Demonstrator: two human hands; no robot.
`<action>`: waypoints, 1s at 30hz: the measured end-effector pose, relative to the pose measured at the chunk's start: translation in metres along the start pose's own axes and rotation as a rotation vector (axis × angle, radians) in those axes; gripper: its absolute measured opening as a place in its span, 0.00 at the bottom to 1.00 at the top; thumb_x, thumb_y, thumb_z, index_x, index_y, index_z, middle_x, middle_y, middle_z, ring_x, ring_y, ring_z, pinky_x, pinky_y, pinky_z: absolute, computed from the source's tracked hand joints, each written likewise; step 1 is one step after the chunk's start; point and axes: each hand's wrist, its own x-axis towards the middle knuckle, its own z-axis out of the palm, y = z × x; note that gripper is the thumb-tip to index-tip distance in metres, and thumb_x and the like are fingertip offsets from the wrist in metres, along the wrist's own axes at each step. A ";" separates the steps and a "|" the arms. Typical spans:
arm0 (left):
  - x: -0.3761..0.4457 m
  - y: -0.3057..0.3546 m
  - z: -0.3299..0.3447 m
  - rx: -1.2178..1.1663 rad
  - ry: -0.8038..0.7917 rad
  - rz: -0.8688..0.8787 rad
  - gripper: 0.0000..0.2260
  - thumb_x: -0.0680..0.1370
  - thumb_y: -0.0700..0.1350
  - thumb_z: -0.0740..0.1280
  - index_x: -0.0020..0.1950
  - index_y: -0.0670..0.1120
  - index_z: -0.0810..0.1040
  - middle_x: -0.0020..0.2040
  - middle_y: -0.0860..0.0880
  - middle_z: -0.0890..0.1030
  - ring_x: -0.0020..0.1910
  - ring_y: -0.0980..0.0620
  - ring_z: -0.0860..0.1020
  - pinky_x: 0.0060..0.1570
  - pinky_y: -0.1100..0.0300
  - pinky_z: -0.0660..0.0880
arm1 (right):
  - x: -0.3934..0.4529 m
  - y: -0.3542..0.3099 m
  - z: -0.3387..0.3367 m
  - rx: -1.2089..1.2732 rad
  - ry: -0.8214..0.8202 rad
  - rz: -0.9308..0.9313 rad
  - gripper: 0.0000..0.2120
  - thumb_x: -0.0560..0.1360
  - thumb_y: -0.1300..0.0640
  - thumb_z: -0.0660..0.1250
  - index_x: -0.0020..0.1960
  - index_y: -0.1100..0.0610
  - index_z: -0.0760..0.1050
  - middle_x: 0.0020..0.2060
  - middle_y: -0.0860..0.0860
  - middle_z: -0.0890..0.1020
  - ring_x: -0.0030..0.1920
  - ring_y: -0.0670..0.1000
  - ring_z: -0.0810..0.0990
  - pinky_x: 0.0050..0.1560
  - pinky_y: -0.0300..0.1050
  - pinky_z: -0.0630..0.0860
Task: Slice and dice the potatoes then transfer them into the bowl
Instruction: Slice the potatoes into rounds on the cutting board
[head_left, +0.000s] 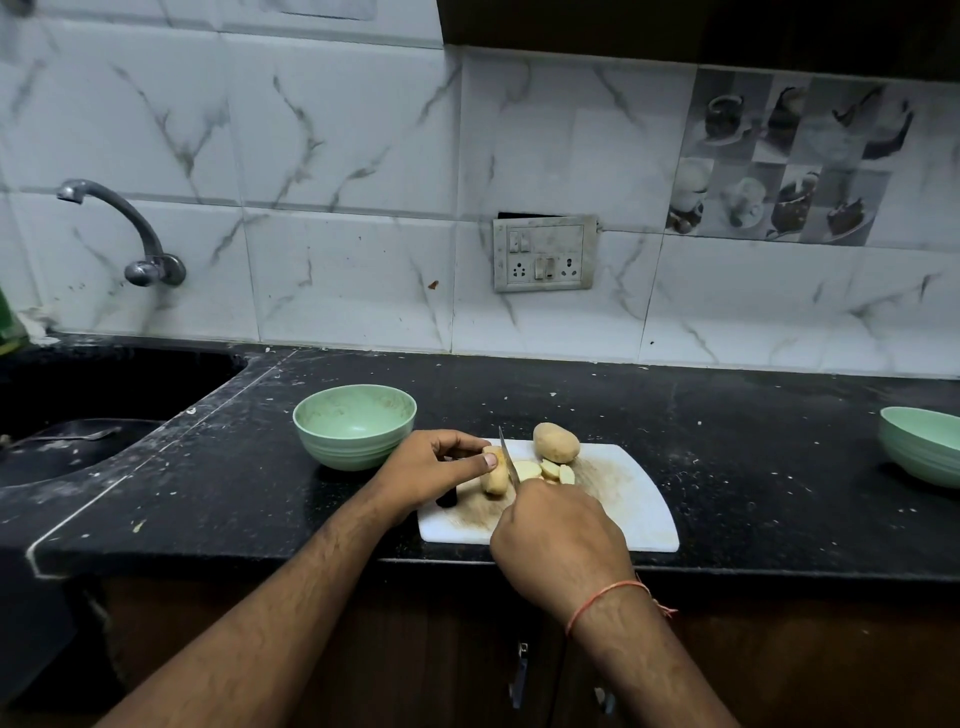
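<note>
A white cutting board (639, 512) lies at the counter's front edge. On it my left hand (434, 467) pins a partly cut potato (495, 479) with thumb and fingers. My right hand (558, 540) is closed around a knife handle, which is hidden; the knife blade (509, 457) stands against the potato's right cut face. A few pale slices (545, 470) lie just right of the blade. A whole potato (556, 442) rests at the board's far edge. An empty green bowl (355, 425) stands left of the board.
A second green bowl (922, 446) sits at the far right of the black counter (753, 441). A dark sink (78, 410) with a wall tap (132, 228) lies to the left. A switch socket plate (544, 253) is on the tiled wall behind.
</note>
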 end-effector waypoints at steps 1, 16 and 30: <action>0.000 0.000 0.000 -0.001 -0.001 -0.001 0.09 0.77 0.49 0.79 0.57 0.50 0.88 0.45 0.41 0.87 0.29 0.55 0.74 0.31 0.59 0.73 | 0.000 -0.001 0.001 -0.003 0.002 0.001 0.12 0.79 0.54 0.57 0.55 0.55 0.77 0.54 0.55 0.81 0.55 0.58 0.78 0.46 0.46 0.68; -0.002 -0.002 -0.001 0.037 -0.007 0.037 0.11 0.78 0.49 0.78 0.59 0.50 0.88 0.43 0.52 0.87 0.33 0.60 0.79 0.34 0.59 0.76 | 0.015 -0.010 0.003 0.017 -0.065 -0.006 0.15 0.80 0.57 0.57 0.62 0.58 0.75 0.60 0.57 0.79 0.63 0.58 0.75 0.54 0.49 0.71; 0.002 -0.006 -0.002 0.021 -0.039 0.050 0.13 0.75 0.45 0.81 0.58 0.51 0.87 0.52 0.51 0.89 0.41 0.52 0.80 0.35 0.57 0.77 | 0.031 -0.007 0.007 0.054 -0.143 0.003 0.15 0.80 0.59 0.56 0.62 0.56 0.76 0.59 0.58 0.81 0.62 0.59 0.75 0.52 0.48 0.69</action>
